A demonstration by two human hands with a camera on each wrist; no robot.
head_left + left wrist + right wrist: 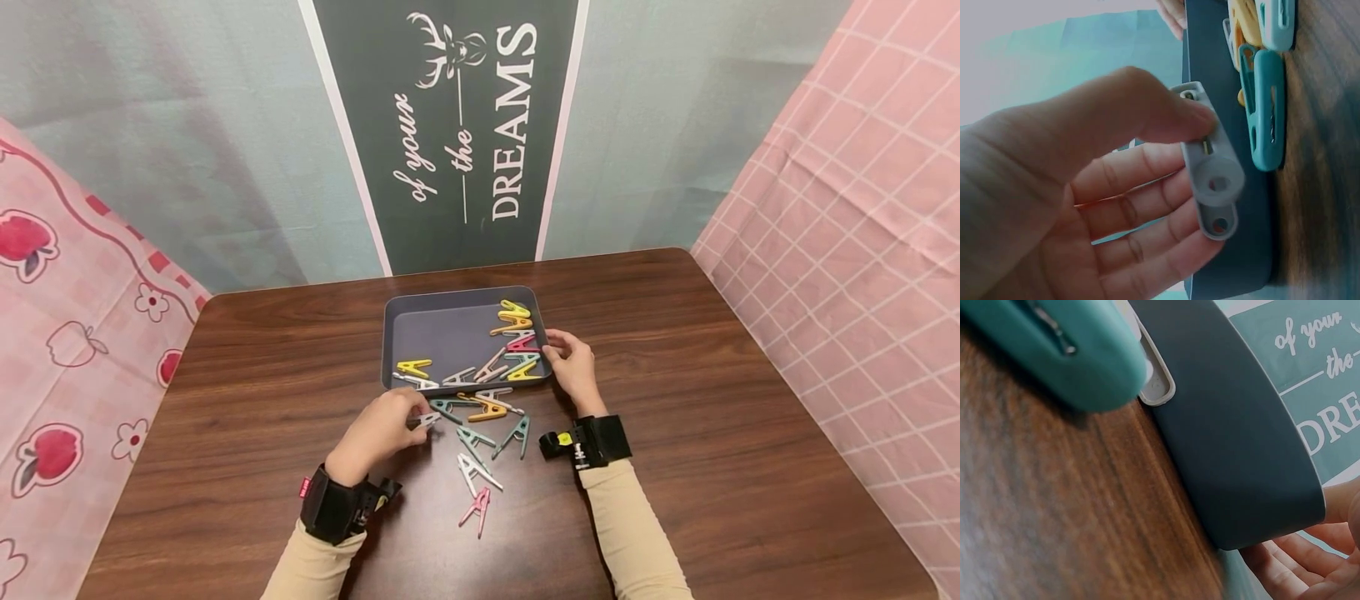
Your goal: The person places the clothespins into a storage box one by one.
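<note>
My left hand [382,427] pinches a grey clothespin [1215,172] between thumb and fingers, just outside the near left corner of a dark grey tray [438,332]. At the tray's right side, my right hand [574,372] holds the edge, its thumb at the rim and its other fingers against the outside. Inside the tray, yellow, orange, pink, white and green clothespins lie along the right and near sides. Close to the left hand, a dark teal clothespin [448,408] lies on the table beside the tray's near wall.
Several more clothespins lie in front of the tray, among them an orange one [489,410], a white one [476,473] and a pink one [477,508]. The brown wooden table [712,433] is bordered by a grey-green curtain behind and pink cloths at both sides.
</note>
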